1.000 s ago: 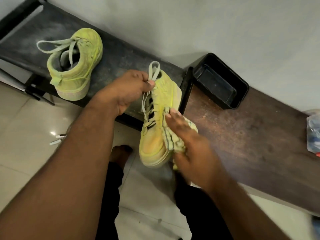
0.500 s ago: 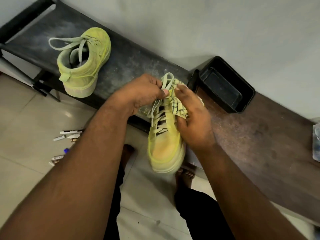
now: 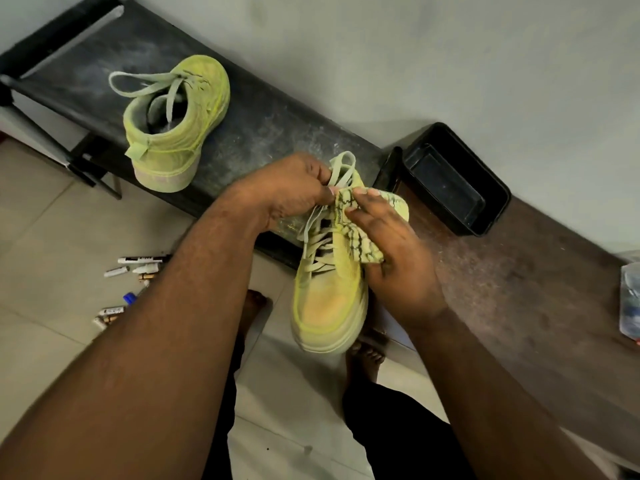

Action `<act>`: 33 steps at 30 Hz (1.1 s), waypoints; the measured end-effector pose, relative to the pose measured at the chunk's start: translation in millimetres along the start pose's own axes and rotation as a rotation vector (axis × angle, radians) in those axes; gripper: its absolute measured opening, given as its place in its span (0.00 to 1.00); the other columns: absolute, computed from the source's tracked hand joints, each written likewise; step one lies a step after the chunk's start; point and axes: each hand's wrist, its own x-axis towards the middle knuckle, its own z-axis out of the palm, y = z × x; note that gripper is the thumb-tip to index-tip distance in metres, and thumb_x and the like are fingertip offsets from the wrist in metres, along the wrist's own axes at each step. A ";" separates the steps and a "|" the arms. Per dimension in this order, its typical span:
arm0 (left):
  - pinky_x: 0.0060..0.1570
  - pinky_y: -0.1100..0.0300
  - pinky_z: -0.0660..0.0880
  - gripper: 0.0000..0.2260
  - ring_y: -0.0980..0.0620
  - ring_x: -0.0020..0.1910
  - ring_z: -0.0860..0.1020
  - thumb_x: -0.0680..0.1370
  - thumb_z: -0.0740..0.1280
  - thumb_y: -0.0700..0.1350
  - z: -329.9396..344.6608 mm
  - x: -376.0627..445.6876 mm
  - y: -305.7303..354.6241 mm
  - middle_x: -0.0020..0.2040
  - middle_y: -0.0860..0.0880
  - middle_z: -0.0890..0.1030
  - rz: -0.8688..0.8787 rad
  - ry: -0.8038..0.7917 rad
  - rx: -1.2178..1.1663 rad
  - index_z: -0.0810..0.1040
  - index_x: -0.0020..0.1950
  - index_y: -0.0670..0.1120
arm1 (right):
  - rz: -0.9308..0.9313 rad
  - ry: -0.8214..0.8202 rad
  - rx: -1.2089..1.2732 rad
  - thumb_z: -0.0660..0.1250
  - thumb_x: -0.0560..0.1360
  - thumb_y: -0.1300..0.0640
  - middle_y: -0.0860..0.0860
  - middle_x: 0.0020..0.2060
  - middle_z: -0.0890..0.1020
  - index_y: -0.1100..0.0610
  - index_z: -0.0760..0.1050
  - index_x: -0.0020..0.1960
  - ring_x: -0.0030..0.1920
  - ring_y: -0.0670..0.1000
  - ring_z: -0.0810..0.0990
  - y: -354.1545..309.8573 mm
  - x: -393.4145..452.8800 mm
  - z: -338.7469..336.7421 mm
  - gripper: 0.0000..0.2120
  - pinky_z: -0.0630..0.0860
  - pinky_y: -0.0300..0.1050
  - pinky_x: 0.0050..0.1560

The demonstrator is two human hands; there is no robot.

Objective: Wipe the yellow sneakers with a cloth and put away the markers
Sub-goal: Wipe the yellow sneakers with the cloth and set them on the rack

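Dark and dusty, the bench [image 3: 263, 133] is running along the wall, and one yellow sneaker [image 3: 173, 126] is standing on it, well apart from the hands. The second sneaker [image 3: 329, 299] is hanging over the floor, toe down. The left hand [image 3: 287, 188] is pinching its laces at the top, while the right hand [image 3: 391, 258] is pressing a striped cloth [image 3: 360, 233] on its side, fingers curled around it. The markers [image 3: 135, 271] are lying on the floor tiles. I think the laces may be slipping out, and then the shoe is falling on the bare feet.
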 end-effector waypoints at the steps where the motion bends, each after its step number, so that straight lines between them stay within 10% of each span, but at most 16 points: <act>1: 0.53 0.52 0.80 0.06 0.51 0.44 0.82 0.78 0.67 0.38 -0.1 0.0 -0.1 0.44 0.44 0.85 -0.007 -0.005 -0.008 0.84 0.47 0.42 | 0.011 -0.017 0.009 0.61 0.63 0.75 0.53 0.70 0.69 0.60 0.72 0.67 0.74 0.53 0.63 -2.4 -8.4 1.3 0.33 0.62 0.50 0.73; 5: 0.44 0.62 0.77 0.06 0.55 0.42 0.84 0.78 0.67 0.40 2.3 1.0 2.8 0.42 0.49 0.86 -0.038 0.007 -0.044 0.84 0.49 0.45 | -0.034 -0.055 0.046 0.61 0.67 0.71 0.51 0.68 0.72 0.59 0.73 0.66 0.72 0.51 0.66 -10.6 -52.4 -4.9 0.27 0.63 0.45 0.72; 12: 0.52 0.53 0.79 0.06 0.51 0.43 0.81 0.79 0.66 0.41 7.9 -0.6 4.3 0.43 0.46 0.85 -0.009 -0.016 0.021 0.83 0.45 0.44 | 0.144 0.136 0.088 0.64 0.64 0.77 0.48 0.66 0.73 0.58 0.76 0.63 0.69 0.46 0.69 -25.1 -33.8 10.3 0.30 0.64 0.34 0.69; 21: 0.50 0.55 0.79 0.08 0.53 0.44 0.82 0.79 0.66 0.41 7.6 3.1 4.9 0.42 0.49 0.84 -0.030 0.048 0.019 0.83 0.42 0.47 | 0.362 0.242 0.195 0.62 0.65 0.75 0.51 0.65 0.77 0.56 0.77 0.63 0.66 0.47 0.74 -25.8 12.3 7.9 0.30 0.70 0.48 0.68; 27: 0.50 0.52 0.80 0.05 0.50 0.43 0.82 0.78 0.67 0.41 10.9 5.3 2.9 0.43 0.47 0.84 -0.045 0.088 -0.025 0.83 0.46 0.43 | 0.354 0.180 0.247 0.59 0.61 0.68 0.37 0.62 0.74 0.49 0.77 0.62 0.65 0.37 0.72 -48.1 -61.1 5.8 0.32 0.68 0.36 0.66; 33: 0.54 0.51 0.80 0.06 0.50 0.46 0.83 0.79 0.66 0.41 12.1 -0.5 4.2 0.45 0.47 0.85 -0.010 0.050 0.004 0.83 0.48 0.44 | 0.521 0.350 0.248 0.64 0.71 0.70 0.45 0.57 0.80 0.56 0.77 0.63 0.54 0.40 0.79 -34.0 6.4 11.2 0.22 0.72 0.30 0.58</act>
